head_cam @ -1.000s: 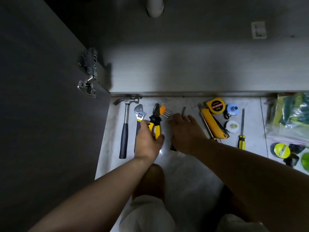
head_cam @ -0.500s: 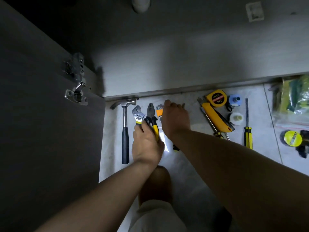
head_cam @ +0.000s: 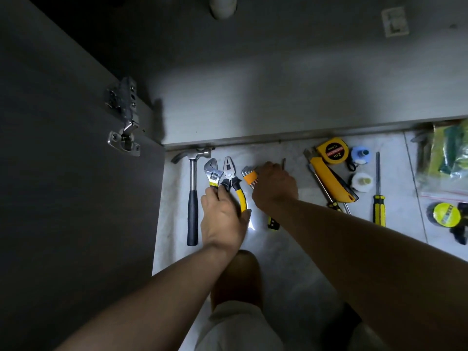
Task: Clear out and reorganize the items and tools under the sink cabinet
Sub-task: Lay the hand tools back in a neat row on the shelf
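Tools lie in a row on the tiled floor in front of the sink cabinet. From the left: a hammer (head_cam: 193, 198), an adjustable wrench (head_cam: 212, 173), yellow-handled pliers (head_cam: 231, 178) and an orange hex key set (head_cam: 250, 176). My left hand (head_cam: 222, 216) rests over the handles of the wrench and pliers, fingers curled on them. My right hand (head_cam: 274, 186) covers the right side of the hex key set, fingers closed around it. A small yellow-black handle (head_cam: 273, 222) pokes out below my right wrist.
The open cabinet door (head_cam: 63, 186) with its hinge (head_cam: 124, 122) stands at the left. Right of my hands lie a yellow utility knife (head_cam: 329, 177), tape measure (head_cam: 332, 150), a screwdriver (head_cam: 378, 196), tape rolls and a bag of sponges (head_cam: 448, 158). A drain pipe (head_cam: 222, 6) hangs inside the cabinet.
My right hand has closed on the hex key set and shifted it a little beside the pliers. My left hand stays on the wrench and pliers handles.
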